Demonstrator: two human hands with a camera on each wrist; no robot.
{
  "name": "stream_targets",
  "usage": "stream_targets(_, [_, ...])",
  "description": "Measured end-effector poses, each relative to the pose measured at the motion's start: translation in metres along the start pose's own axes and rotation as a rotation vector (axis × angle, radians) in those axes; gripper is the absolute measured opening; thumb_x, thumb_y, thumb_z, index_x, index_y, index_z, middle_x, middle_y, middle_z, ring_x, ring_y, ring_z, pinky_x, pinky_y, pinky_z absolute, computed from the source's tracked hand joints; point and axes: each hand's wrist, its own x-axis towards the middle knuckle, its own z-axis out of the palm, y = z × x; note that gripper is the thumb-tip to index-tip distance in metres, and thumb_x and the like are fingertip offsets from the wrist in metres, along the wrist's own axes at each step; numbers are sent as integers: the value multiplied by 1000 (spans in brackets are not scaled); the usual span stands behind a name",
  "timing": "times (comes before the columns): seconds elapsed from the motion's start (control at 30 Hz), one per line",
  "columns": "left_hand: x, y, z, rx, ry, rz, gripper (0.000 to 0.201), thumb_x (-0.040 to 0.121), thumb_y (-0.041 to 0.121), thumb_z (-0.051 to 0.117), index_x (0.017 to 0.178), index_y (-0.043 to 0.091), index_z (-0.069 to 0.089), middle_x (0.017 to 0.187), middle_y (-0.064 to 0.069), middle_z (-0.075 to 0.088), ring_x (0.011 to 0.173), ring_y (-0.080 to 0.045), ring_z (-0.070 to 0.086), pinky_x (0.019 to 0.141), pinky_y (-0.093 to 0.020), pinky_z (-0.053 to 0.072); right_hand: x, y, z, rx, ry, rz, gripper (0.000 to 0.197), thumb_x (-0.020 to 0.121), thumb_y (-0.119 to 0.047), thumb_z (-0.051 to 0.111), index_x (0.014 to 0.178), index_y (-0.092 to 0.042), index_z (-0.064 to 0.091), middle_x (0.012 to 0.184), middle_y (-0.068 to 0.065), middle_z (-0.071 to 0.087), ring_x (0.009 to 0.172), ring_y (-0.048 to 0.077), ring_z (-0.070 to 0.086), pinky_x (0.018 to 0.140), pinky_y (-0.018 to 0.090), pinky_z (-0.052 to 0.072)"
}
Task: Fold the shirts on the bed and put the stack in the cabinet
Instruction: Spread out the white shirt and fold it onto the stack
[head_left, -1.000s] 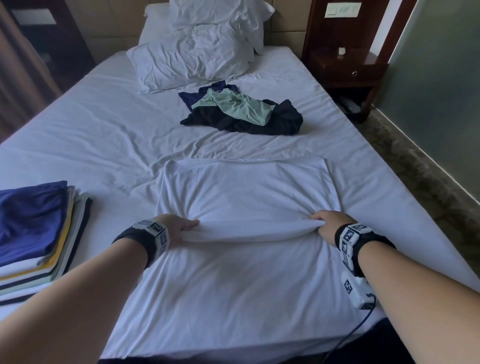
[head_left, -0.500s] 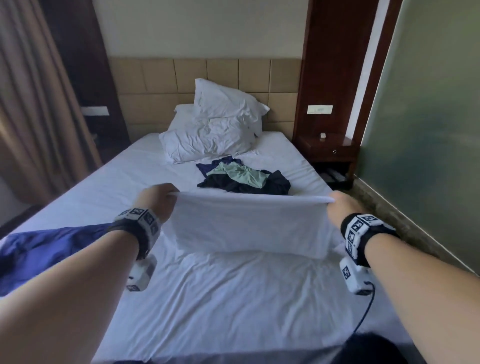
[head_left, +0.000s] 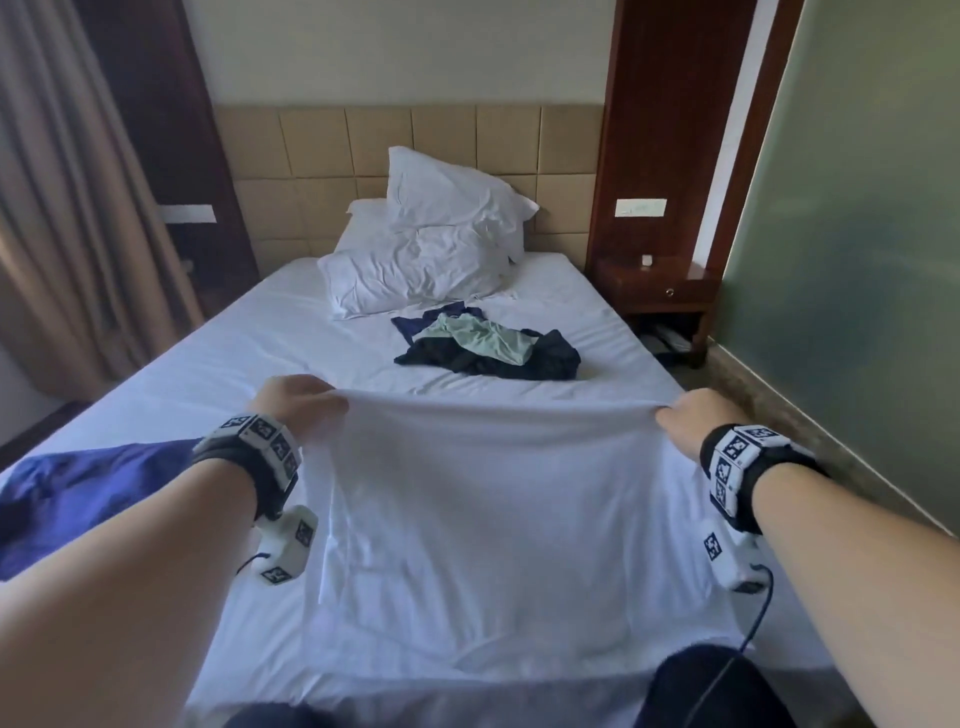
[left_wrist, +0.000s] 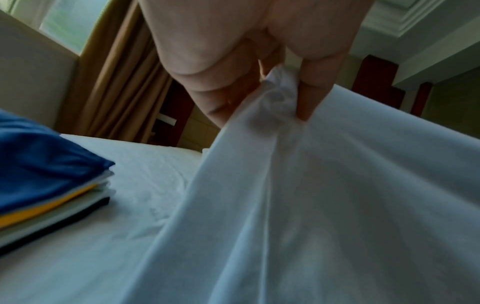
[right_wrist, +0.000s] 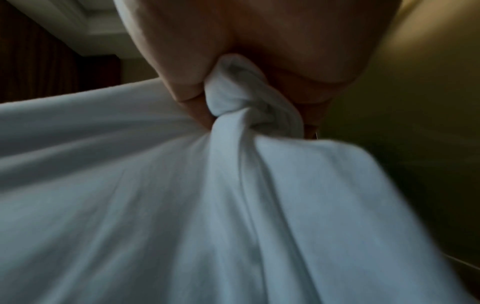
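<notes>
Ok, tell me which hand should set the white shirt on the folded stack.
Left. The left hand grips the white shirt on the side of the folded stack; the right hand grips the far corner.

A bedroom, likely a hotel room: a white-sheeted bed (head_left: 260, 332) with two pillows (head_left: 426, 260) against a tiled padded headboard (head_left: 311, 156), a dark wood nightstand (head_left: 660, 291), wall switch plate (head_left: 640, 207) and beige curtains (head_left: 67, 208).

Left hand (head_left: 296, 402) and right hand (head_left: 693, 421) each pinch a top corner of a white shirt (head_left: 483, 519), held up mid-frame over the bed (head_left: 234, 353). Dark unfolded clothes (head_left: 488, 348) lie centre; blue folded shirt (head_left: 78, 483) at left edge.
</notes>
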Motion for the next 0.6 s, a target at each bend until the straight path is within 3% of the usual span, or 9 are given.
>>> stream_targets(0.1, [30,-23,30,-19,-59,-66,6,76,23,83,79,19,79,64,-1,72,66,-23,68,62,-30,56,30,8,35,-38,-90,33,43,93,-41,40,82,-7,64,94,17,67,81,32,59,70,34,46])
stream_targets(0.17, [53,-38,52,-22,-78,-102,8,75,26,84,79,20,79,64,1,73,71,-25,72,69,-35,60,47,10,53,-27,-98,66,41,93,-41,43,74,-8,58,85,16,63,72,29,55,64,34,42])
stream_targets(0.23, [75,-52,79,-32,-81,-133,11,77,29,83,81,19,78,64,1,74,72,-25,72,69,-33,57,66,13,71,6,-88,113,37,96,-34,51,69,-8,50,74,12,56,65,28,50,58,33,37])
stream_targets(0.33, [105,-77,117,-49,-61,-200,19,82,37,79,90,20,75,77,-2,73,74,-24,68,75,-33,54,102,21,101,39,-97,163,34,95,-29,55,69,-12,42,65,12,44,58,27,44,55,33,31])
stream_targets(0.4, [123,-95,139,-31,-74,-235,22,80,44,77,84,22,75,83,-4,74,81,-27,69,83,-39,57,125,25,119,67,-113,194,32,94,-27,57,72,-5,50,73,23,52,64,32,51,59,35,40])
stream_targets(0.47, [135,-109,157,23,-102,-253,27,81,47,75,78,20,74,84,-4,74,81,-28,68,81,-38,56,143,31,135,112,-102,219,31,94,-26,56,76,-2,54,83,30,58,67,34,53,65,36,43])
stream_targets(0.53, [144,-120,169,85,-126,-286,32,87,50,71,76,20,72,80,-4,72,76,-28,66,74,-34,51,155,37,150,137,-70,243,33,96,-29,53,78,-2,54,81,23,60,67,32,53,67,36,43])
stream_targets(0.6, [148,-127,175,109,-147,-311,42,90,55,66,71,18,70,71,-7,70,69,-29,65,71,-37,52,162,43,162,193,-16,302,31,100,-32,51,95,-4,64,93,16,67,83,36,62,79,39,50])
